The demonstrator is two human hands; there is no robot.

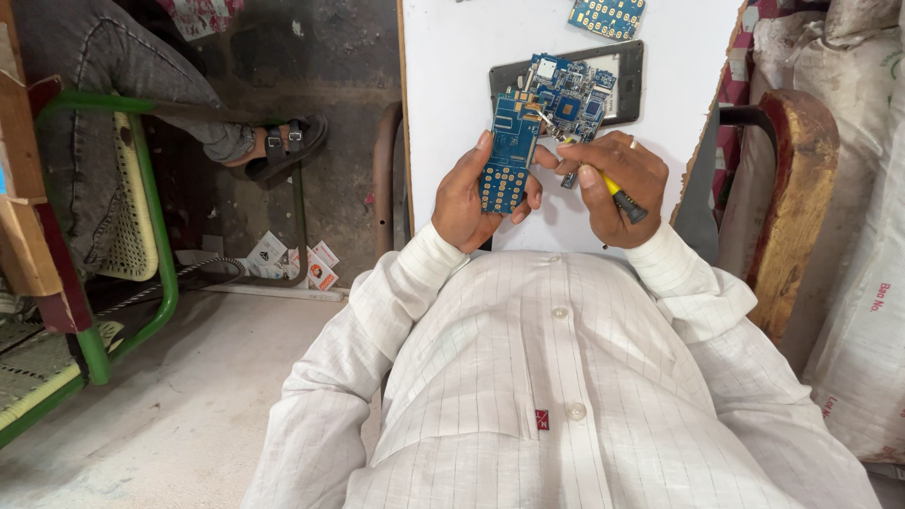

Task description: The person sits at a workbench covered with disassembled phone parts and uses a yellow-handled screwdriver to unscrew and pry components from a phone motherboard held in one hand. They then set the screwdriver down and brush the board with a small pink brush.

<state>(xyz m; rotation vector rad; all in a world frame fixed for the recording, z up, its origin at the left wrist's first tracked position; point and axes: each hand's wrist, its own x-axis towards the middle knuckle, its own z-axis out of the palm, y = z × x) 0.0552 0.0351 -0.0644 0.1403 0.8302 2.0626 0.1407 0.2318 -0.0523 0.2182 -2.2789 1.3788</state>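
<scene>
My left hand [468,196] grips a long blue circuit board [510,151] with gold keypad contacts, held upright over the white table [452,75]. My right hand [617,181] is closed on a small screwdriver [624,199] with a yellow and black handle; its metal tip points up-left at the board's upper edge. Just behind the hands a second blue circuit board [568,97] lies on a dark phone frame [630,85] on the table.
Another blue board with gold pads [606,16] lies at the table's far edge. A wooden chair back [792,188] and white sacks [872,236] stand at right. At left are a green metal chair [141,207] and another person's leg and sandalled foot [283,146].
</scene>
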